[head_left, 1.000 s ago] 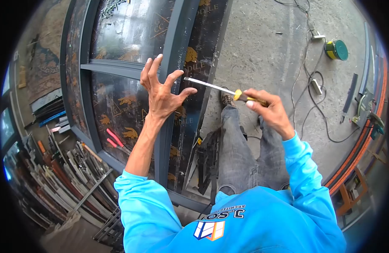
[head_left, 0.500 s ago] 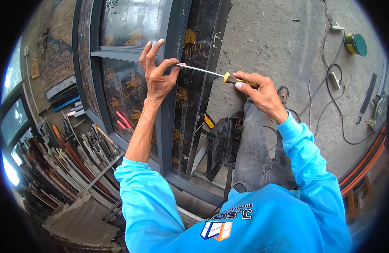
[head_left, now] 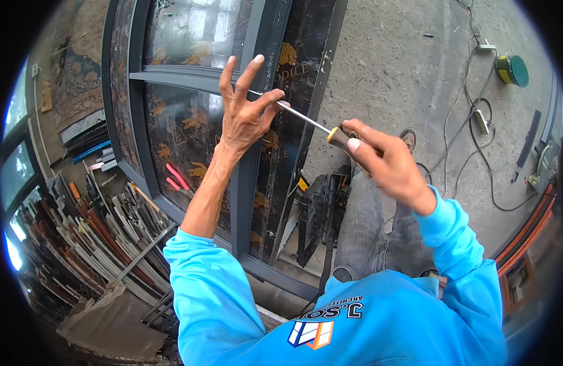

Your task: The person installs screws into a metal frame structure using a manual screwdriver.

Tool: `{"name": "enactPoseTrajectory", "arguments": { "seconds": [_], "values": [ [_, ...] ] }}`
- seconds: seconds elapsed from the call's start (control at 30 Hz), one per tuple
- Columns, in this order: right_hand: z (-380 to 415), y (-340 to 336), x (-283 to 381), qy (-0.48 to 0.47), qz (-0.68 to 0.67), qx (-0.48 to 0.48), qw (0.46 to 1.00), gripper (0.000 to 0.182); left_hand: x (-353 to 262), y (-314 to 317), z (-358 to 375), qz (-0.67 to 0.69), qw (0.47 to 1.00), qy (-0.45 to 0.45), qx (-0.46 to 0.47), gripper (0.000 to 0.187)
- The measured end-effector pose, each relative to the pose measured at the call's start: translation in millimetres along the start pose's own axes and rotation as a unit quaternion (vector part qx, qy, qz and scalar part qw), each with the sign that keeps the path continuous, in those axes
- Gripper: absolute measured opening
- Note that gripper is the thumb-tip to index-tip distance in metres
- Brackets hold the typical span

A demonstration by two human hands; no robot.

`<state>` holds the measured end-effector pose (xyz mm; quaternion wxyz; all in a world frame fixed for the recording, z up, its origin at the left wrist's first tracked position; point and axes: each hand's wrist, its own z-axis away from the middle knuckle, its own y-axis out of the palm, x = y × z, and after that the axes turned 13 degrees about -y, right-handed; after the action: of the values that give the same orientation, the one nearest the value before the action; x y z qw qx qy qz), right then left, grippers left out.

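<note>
A long screwdriver (head_left: 307, 119) slants across the dark grey window or door frame (head_left: 237, 213). My right hand (head_left: 391, 157) is closed around its yellow-and-dark handle. Thumb and index finger of my left hand (head_left: 245, 116) pinch the metal shaft, while the other fingers stretch up and away. Past those fingers the shaft runs to the frame's crossbar (head_left: 184, 79) near its joint with the long bar; what the tip touches I cannot make out. Red-handled pliers (head_left: 179, 177) lie inside the frame, left of my forearm.
Dark printed boards (head_left: 272, 201) lie under the frame, with loose screws (head_left: 162, 6) at the top. A black tool bag (head_left: 321, 210) sits by my legs. Cables (head_left: 476, 146) and a green-lidded bucket (head_left: 512, 71) are on the concrete floor. Many metal profiles (head_left: 92, 232) are stacked at left.
The screwdriver has tilted more steeply, its handle moving down and its tip towards the frame's crossbar. My right hand has shifted down and right; my left hand has moved slightly right.
</note>
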<state>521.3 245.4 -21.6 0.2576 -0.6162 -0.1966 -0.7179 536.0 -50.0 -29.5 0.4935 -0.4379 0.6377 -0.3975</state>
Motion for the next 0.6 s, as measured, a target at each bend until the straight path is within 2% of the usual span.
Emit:
{"name": "enactPoseTrajectory", "arguments": {
  "seconds": [0.03,0.07,0.1,0.13,0.17,0.2,0.23,0.27,0.3,0.37,0.47,0.57,0.6],
  "values": [
    [-11,-14,4,0.241,-0.297,0.087,0.920,0.042,1,-1,-1,0.001,1.000,0.004,-0.011,0.017],
    [-21,-25,7,0.262,-0.335,0.101,0.899,0.045,4,0,-2,-0.042,0.999,0.028,0.002,0.017],
    [-22,-27,5,0.254,-0.324,0.100,0.906,0.045,5,1,-2,-0.085,0.995,0.049,0.016,0.018],
    [-17,-21,-3,0.139,-0.239,0.023,0.961,0.047,5,4,0,-0.089,0.995,0.035,0.013,0.018],
    [-13,-15,-11,0.018,-0.149,-0.054,0.987,0.050,4,5,2,-0.103,0.995,0.018,0.006,0.016],
    [-6,-10,-20,-0.238,0.133,-0.096,0.957,0.051,3,5,2,-0.096,0.995,0.013,0.003,0.018],
    [-4,-12,-19,-0.248,0.138,-0.094,0.954,0.051,1,5,2,-0.090,0.996,0.006,-0.001,0.020],
    [-1,-15,-18,-0.275,0.290,-0.018,0.917,0.050,2,8,4,-0.083,0.997,0.002,-0.001,0.019],
    [2,-17,-20,-0.286,0.430,0.057,0.855,0.049,1,7,3,-0.082,0.997,0.001,-0.003,0.019],
    [-8,-16,-26,-0.306,0.421,0.067,0.851,0.042,0,6,2,-0.088,0.996,0.000,0.011,0.018],
    [-7,-13,-25,-0.200,0.194,0.080,0.957,0.041,3,6,6,-0.079,0.997,-0.001,0.014,0.016],
    [-9,-15,-24,-0.075,-0.035,0.078,0.994,0.040,3,8,6,-0.075,0.997,-0.003,0.013,0.015],
    [-8,-15,-6,-0.201,0.221,0.010,0.954,0.046,2,7,5,-0.083,0.996,-0.004,0.019,0.012]
  ]
}}
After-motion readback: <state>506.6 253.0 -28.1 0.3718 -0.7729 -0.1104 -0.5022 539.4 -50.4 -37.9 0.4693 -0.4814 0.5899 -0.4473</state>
